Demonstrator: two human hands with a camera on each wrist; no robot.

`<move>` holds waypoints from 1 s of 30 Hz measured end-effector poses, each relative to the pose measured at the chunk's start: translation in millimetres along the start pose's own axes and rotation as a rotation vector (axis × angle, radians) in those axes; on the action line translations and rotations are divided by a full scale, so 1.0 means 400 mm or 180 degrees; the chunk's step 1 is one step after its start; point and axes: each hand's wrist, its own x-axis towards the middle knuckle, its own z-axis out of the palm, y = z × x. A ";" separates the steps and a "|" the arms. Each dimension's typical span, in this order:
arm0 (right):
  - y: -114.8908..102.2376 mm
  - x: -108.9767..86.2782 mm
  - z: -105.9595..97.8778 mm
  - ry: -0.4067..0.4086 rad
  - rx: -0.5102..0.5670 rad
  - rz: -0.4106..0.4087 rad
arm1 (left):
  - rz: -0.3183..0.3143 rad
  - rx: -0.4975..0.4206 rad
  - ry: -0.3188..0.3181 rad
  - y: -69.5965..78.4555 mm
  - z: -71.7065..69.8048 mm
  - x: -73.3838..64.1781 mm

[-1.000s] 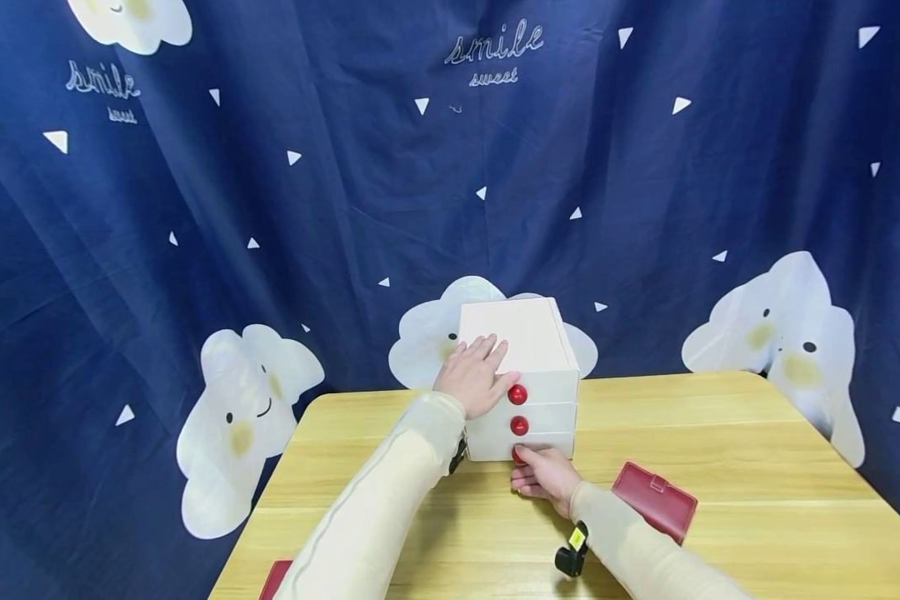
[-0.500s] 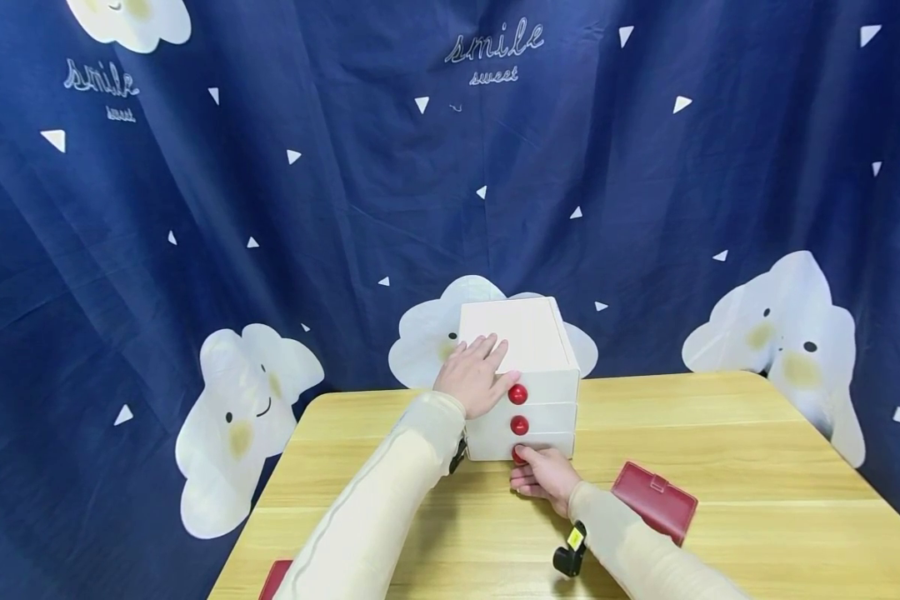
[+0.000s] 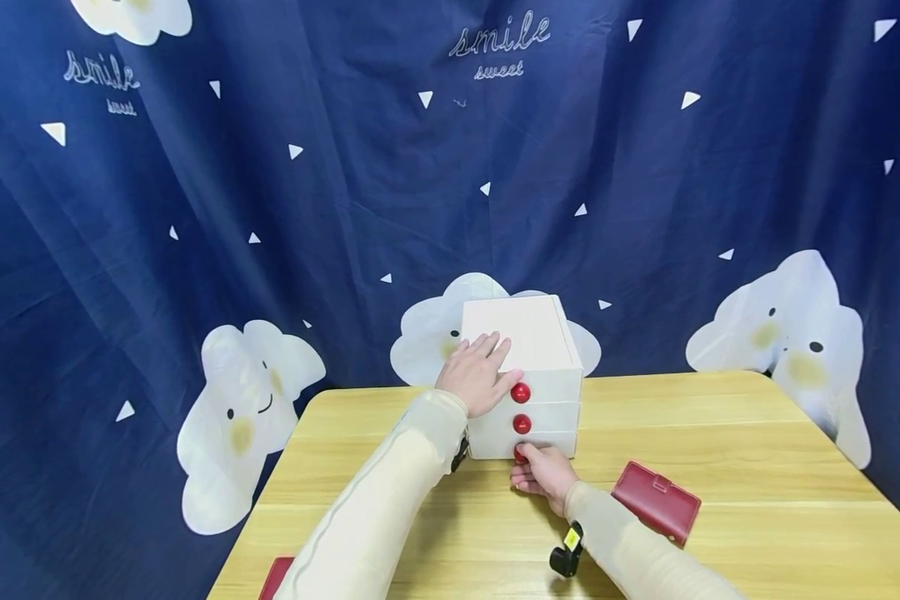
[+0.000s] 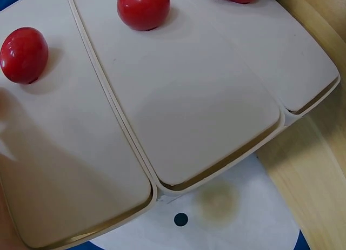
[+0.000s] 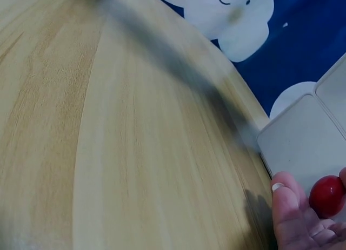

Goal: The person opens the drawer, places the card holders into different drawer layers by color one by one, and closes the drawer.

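Observation:
A white box of stacked drawers [image 3: 543, 383] stands on the table. Each drawer front bears a round red knob, among them the top knob [image 3: 521, 392] and the middle knob [image 3: 522, 424]. My left hand [image 3: 476, 379] lies on the front left edge of the box's top with fingers spread, its thumb near the top knob. Low in front, my right hand [image 3: 546, 477] pinches the bottom knob [image 5: 327, 196] between thumb and fingers. All the drawer fronts [image 4: 205, 93] sit in their frames in the left wrist view.
A dark red wallet [image 3: 657, 502] lies on the wooden table [image 3: 757, 467], beside my right forearm. Part of another dark red item [image 3: 273, 577] shows by my left sleeve. Behind the table hangs a blue curtain [image 3: 360, 208] with cloud prints.
The head view has shifted slightly. Both hands keep their places on the box and the bottom knob, and the drawers look the same.

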 end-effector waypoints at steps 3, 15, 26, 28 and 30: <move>-0.004 -0.004 0.001 0.0067 0.0003 -0.0029 | 0.0014 0.0034 0.0008 0.005 -0.004 0.001; 0.006 -0.035 0.007 0.0128 0.0058 -0.0074 | 0.0061 0.0029 0.0074 0.000 0.000 0.007; 0.028 -0.078 0.004 -0.0088 0.0052 -0.0052 | 0.0028 -0.0020 0.0000 0.004 0.000 0.001; 0.031 -0.087 0.004 -0.0124 0.0044 -0.0050 | 0.0034 -0.0010 -0.0023 0.002 -0.002 0.002; 0.034 -0.097 0.004 -0.0171 0.0057 -0.0051 | 0.0043 -0.0006 -0.0040 -0.001 -0.003 0.002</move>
